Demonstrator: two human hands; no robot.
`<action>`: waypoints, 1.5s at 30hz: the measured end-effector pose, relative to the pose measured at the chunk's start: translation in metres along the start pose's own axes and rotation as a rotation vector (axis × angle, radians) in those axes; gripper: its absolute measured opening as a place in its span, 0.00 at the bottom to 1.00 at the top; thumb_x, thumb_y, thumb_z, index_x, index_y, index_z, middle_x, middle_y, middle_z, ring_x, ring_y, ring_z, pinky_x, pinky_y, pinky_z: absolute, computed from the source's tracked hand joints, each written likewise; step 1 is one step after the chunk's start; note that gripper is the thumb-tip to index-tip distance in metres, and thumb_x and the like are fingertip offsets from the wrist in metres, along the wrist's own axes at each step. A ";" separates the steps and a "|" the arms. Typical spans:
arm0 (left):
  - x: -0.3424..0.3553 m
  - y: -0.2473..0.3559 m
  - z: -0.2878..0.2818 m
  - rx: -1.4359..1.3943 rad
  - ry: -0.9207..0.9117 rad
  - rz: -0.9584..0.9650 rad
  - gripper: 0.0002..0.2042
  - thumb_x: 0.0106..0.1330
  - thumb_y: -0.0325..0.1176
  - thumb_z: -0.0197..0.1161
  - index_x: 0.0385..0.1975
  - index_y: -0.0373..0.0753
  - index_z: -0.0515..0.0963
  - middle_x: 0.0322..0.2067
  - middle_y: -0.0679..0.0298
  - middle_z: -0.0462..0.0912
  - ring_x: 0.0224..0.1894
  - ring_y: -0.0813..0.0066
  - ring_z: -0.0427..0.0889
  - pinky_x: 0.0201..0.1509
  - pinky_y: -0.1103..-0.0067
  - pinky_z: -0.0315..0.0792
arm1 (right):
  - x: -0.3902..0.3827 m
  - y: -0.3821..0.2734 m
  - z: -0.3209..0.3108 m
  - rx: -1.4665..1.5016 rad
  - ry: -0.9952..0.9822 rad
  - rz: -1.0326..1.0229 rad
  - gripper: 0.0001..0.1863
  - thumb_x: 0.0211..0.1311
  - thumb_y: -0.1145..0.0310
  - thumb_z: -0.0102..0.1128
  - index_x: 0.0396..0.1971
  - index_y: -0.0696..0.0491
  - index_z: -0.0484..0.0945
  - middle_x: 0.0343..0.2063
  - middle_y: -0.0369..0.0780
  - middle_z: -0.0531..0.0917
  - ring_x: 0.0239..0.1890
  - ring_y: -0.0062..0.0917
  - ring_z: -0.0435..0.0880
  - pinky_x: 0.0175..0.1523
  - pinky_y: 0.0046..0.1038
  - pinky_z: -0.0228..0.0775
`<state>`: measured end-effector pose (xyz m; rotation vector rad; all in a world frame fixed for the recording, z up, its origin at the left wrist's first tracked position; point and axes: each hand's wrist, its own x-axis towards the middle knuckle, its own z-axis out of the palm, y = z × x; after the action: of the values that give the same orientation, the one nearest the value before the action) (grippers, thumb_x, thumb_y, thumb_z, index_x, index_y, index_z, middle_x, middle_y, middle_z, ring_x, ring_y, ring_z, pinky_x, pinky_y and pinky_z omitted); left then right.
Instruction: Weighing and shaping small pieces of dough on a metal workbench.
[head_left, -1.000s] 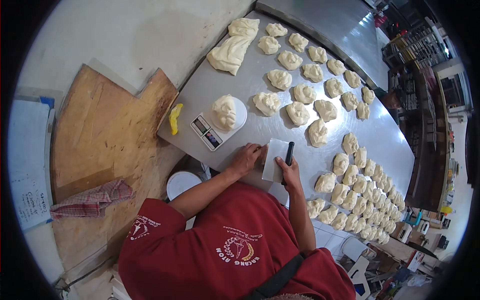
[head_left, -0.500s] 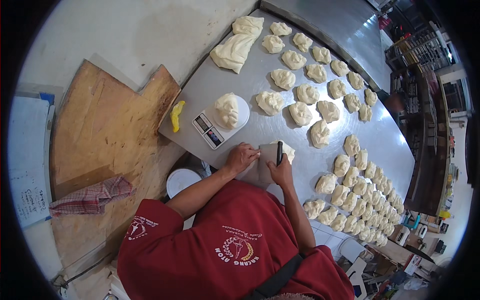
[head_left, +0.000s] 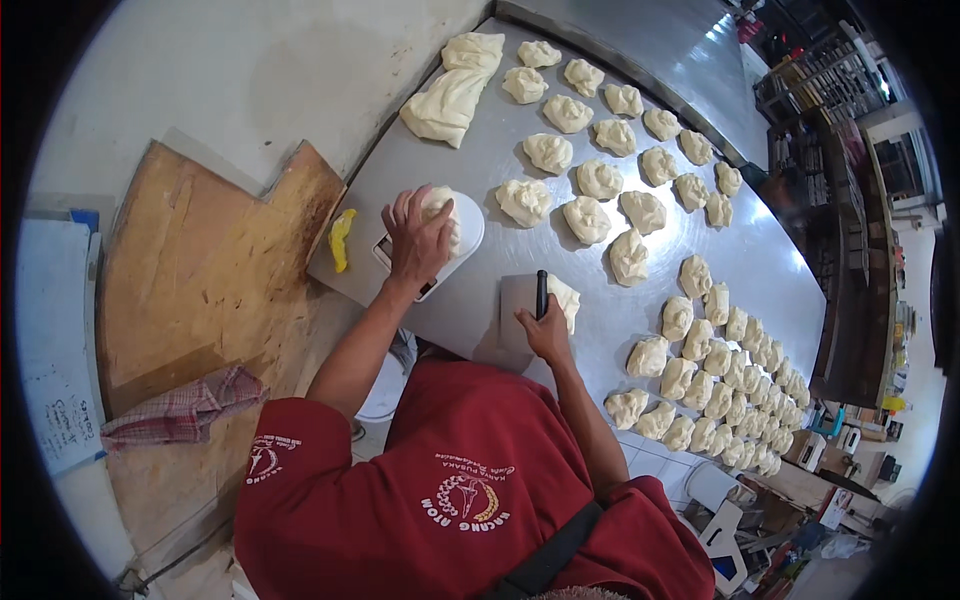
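Observation:
My left hand is on the white kitchen scale, its fingers curled over a lump of dough that rests on the round pan. The hand covers most of the scale's display. In my right hand is a dough scraper, a broad flat metal blade with a black handle, held upright on the metal table. Just right of the blade sits another dough piece, partly hidden behind the scraper and hand.
A large dough slab lies at the table's far left. Many separate dough lumps cover the metal table, packed close at the right. Yellow plastic lies by the left edge. A checked cloth and a white bucket are lower left.
My left hand has left the scraper's side and moved up and left onto the dough on the scale. My right hand still holds the scraper, slightly lower and to the left.

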<state>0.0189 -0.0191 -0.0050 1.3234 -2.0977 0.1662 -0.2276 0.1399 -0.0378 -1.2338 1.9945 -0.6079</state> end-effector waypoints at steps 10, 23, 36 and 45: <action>-0.102 0.093 0.050 -0.603 -0.360 0.119 0.17 0.63 0.29 0.66 0.53 0.40 0.85 0.49 0.59 0.85 0.50 0.60 0.82 0.56 0.69 0.78 | -0.020 0.010 -0.052 0.859 0.065 0.335 0.24 0.68 0.66 0.70 0.59 0.61 0.77 0.40 0.45 0.87 0.36 0.29 0.86 0.42 0.28 0.80; -0.117 0.079 0.052 -0.598 -0.512 -0.021 0.11 0.62 0.33 0.71 0.43 0.41 0.87 0.44 0.64 0.85 0.45 0.62 0.81 0.51 0.71 0.77 | -0.024 0.013 -0.016 0.273 -0.038 0.110 0.23 0.64 0.62 0.72 0.49 0.63 0.78 0.36 0.48 0.86 0.34 0.34 0.84 0.42 0.34 0.79; -0.023 0.018 -0.001 -0.006 -0.190 -0.163 0.45 0.49 0.43 0.83 0.72 0.48 0.73 0.77 0.50 0.54 0.74 0.33 0.58 0.72 0.50 0.66 | -0.025 0.028 -0.009 0.134 0.019 0.064 0.20 0.62 0.60 0.71 0.41 0.61 0.76 0.31 0.49 0.82 0.30 0.38 0.81 0.39 0.38 0.75; 0.019 -0.070 0.051 -0.508 -0.296 -0.119 0.29 0.61 0.41 0.78 0.62 0.40 0.81 0.67 0.54 0.77 0.62 0.52 0.79 0.62 0.64 0.75 | -0.022 0.005 -0.021 0.149 -0.032 0.152 0.20 0.64 0.59 0.71 0.41 0.61 0.76 0.30 0.48 0.81 0.30 0.38 0.80 0.39 0.37 0.75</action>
<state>0.0491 -0.0896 -0.0497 1.1999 -2.0927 -0.6089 -0.2400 0.1624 -0.0211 -0.9876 1.9572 -0.6444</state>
